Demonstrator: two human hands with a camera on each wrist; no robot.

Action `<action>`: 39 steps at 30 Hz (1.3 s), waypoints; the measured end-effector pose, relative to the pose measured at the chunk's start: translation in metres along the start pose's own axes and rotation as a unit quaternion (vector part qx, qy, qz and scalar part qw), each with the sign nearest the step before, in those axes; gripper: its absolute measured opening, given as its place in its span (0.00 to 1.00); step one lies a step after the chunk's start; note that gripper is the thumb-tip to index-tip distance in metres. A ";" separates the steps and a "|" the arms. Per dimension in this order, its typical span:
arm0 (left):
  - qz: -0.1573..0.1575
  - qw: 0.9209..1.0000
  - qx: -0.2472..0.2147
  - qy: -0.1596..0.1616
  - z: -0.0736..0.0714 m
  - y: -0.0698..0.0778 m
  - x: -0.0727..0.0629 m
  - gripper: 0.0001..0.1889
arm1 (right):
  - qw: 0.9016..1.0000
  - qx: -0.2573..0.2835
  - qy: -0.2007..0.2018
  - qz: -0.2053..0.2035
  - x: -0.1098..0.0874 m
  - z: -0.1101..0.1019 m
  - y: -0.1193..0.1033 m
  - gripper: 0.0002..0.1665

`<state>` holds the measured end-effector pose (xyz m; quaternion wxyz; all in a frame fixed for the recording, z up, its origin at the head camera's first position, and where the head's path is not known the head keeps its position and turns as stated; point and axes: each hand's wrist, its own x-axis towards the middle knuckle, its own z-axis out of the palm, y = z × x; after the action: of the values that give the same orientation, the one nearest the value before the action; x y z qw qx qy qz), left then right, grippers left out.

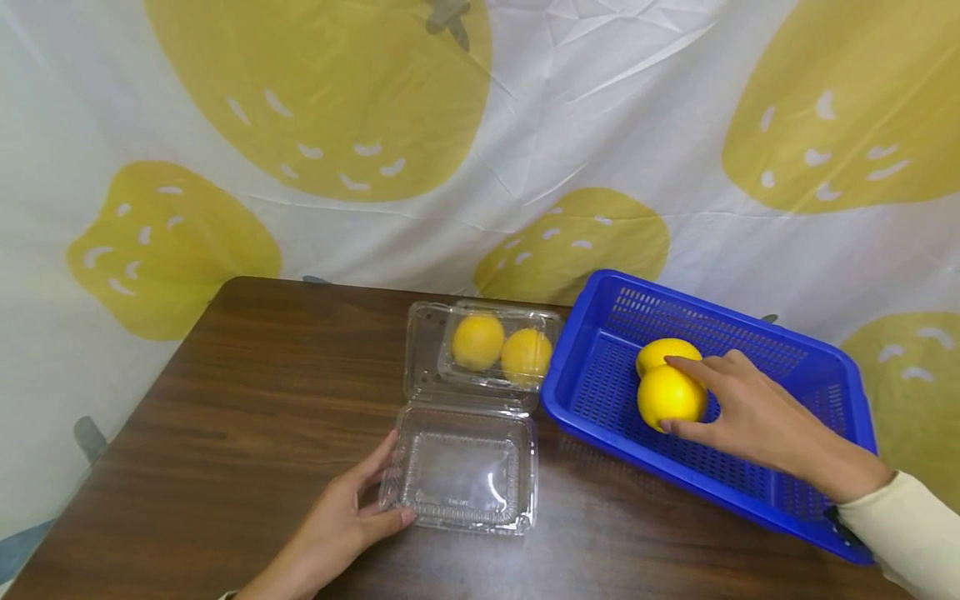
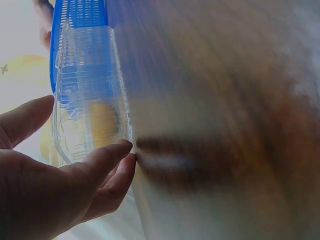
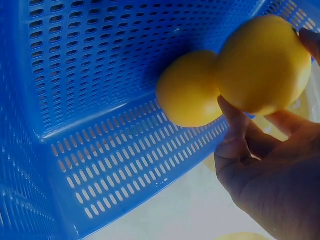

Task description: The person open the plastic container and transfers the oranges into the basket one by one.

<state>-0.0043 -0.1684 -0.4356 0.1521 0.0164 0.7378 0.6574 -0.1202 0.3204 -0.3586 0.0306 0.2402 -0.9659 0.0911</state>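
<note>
Inside the blue plastic basket (image 1: 720, 492), my right hand (image 1: 757, 412) grips a round yellow lemon (image 1: 670, 397) between thumb and fingers. A second lemon (image 3: 187, 90) sits beside it on the basket floor, partly covered by the held one in the head view. My left hand (image 1: 333, 517) holds the left side of an open clear plastic clamshell box (image 1: 465, 471), thumb at the near corner and fingers along the edge. In the left wrist view, that box (image 2: 85, 55) lies between the thumb (image 2: 32, 117) and the fingers. Its bottom half has nothing in it.
Behind the open box, a clear box (image 1: 491, 379) holds two yellow fruits (image 1: 477, 342), overlapped by the open lid (image 1: 420, 354). The basket stands close to its right. All rest on a dark wooden table (image 1: 285, 417) against a lemon-print cloth (image 1: 360, 242).
</note>
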 end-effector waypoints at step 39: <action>0.001 1.000 -0.015 -0.005 0.001 0.001 0.000 0.54 | 0.995 0.068 0.068 -0.030 0.009 -0.037 -0.026 0.28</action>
<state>-0.0038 -0.1676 -0.4348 0.1554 0.0177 0.7271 0.6685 -0.1150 0.3012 -0.3169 0.0831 0.2639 -0.9456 0.1715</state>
